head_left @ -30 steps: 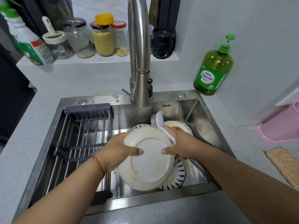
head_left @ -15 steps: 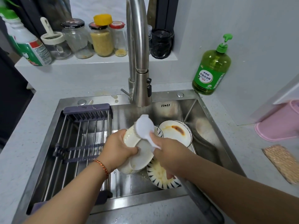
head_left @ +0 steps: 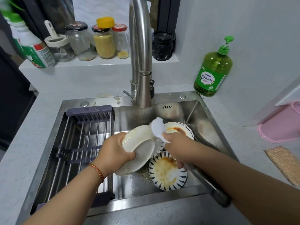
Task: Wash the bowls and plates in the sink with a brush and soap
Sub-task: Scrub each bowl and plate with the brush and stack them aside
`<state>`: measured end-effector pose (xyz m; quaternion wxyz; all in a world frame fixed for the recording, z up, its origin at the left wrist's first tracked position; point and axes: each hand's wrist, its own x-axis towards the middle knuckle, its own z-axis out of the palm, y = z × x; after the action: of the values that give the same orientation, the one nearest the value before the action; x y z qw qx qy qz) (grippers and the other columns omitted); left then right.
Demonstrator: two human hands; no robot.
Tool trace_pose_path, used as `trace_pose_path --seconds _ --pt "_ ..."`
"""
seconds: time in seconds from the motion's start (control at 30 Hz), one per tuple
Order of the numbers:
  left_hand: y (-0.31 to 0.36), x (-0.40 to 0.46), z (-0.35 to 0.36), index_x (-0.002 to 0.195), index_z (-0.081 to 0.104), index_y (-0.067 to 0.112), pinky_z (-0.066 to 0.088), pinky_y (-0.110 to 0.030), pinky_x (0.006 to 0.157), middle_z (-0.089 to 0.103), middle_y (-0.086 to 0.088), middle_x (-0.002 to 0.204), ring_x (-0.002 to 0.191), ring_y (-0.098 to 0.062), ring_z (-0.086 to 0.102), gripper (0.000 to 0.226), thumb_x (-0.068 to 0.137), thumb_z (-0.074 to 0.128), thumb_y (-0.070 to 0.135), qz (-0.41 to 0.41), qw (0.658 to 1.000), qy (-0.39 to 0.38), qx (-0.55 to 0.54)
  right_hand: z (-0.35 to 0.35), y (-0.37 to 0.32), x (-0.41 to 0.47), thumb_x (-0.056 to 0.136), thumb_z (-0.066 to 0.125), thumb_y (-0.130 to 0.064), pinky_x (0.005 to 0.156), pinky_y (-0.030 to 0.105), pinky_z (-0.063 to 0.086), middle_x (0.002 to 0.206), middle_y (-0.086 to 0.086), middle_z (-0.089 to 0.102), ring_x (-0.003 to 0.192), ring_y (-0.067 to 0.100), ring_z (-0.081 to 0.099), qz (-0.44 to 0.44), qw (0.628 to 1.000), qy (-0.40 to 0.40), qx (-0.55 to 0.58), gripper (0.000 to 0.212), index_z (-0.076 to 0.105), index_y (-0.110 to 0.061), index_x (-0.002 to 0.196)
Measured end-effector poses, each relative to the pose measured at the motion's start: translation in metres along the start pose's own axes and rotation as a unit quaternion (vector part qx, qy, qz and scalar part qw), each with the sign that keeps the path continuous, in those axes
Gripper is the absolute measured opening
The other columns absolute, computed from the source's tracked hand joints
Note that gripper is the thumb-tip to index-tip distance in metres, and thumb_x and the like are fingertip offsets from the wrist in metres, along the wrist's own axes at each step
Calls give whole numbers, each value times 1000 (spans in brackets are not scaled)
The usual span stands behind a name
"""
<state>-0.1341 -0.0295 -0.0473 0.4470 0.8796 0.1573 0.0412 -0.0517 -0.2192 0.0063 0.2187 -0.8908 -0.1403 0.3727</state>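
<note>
At the centre of the frame the left hand [head_left: 116, 149] grips a cream plate [head_left: 138, 146], fingers curled over its left rim and thumb pressed to its underside, so the plate stands tilted with its glossy, round base ring facing the camera. The right hand [head_left: 176, 143] is closed round the white handle of a brush [head_left: 158, 127], whose smooth oval plastic head rests against the plate's upper right edge.

Both hands work over the steel sink [head_left: 191, 114], a brushed, square-cornered basin in the middle of the frame. Below the right hand a round bowl [head_left: 168, 173] with dark radial stripes on its rim lies on the sink floor, smeared with orange-brown sauce. Behind the brush, towards the upper right of the basin, a white plate [head_left: 178, 129] carries a reddish stain. A striped rim shows between these two dishes, mostly hidden by the held plate.

On the left of the basin sits a drying rack [head_left: 84, 143] of thin metal rods with dark plastic end bars. The curved steel tap [head_left: 141, 62] rises at upper centre. On the speckled pale counter [head_left: 40, 127], at upper right, stands a translucent green soap bottle [head_left: 212, 73] with a pump top. Glass jars [head_left: 103, 43] line the ledge at upper left.
</note>
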Motion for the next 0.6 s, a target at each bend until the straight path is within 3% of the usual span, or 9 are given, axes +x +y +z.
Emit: trace_pose_path --seconds 0.1,0.2,0.27,0.33,0.43,0.5,0.6 --pt "1 1 0 75 59 38 46 -14 59 66 12 77 73 -4 62 42 61 82 6 12 1000 -8 -7 0 -2 -5 100 31 -9 43 26 39 64 7 46 35 16 55 4 1000 -5 -2 52 20 -19 150" --pt "-2 4 1 74 58 37 42 -10 55 65 11 75 72 -4 60 43 61 83 4 2 1000 -1 -20 4 -14 -18 102 28 -20 33 17 31 55 8 48 21 7 38 -50 998 -17 29 54 11 -37 150" --pt "-6 5 1 77 62 30 46 -14 58 67 8 77 72 -10 62 40 61 83 1 -21 997 8 -68 4 -9 -10 100 28 -17 35 20 34 60 10 51 23 7 41 -42 997 -11 57 56 13 -36 151" --pt "-12 3 1 84 66 21 54 -25 65 71 -1 82 75 -18 65 39 56 87 4 -61 986 28 -154 3 4 2 99 31 -17 43 27 39 70 11 53 31 10 47 -9 994 6 108 51 26 -27 148" --pt "-17 0 2 96 66 12 58 -48 78 72 -12 95 89 -30 68 50 50 85 8 -118 947 69 -290 13 14 8 98 34 -14 43 29 35 74 12 48 32 11 47 4 986 1 164 32 44 -15 128" --pt "-20 -1 6 97 64 12 56 -51 82 70 -12 98 92 -33 67 44 61 83 -5 -151 911 106 -368 26 19 7 97 34 -10 40 27 32 69 11 44 28 10 45 5 982 -10 186 27 47 -11 121" --pt "-22 -4 10 102 61 12 55 -49 81 67 -12 104 98 -32 65 37 75 70 -11 -186 857 153 -455 45 25 5 99 36 -10 34 22 34 65 9 44 28 9 45 19 976 -36 215 33 45 -6 129"
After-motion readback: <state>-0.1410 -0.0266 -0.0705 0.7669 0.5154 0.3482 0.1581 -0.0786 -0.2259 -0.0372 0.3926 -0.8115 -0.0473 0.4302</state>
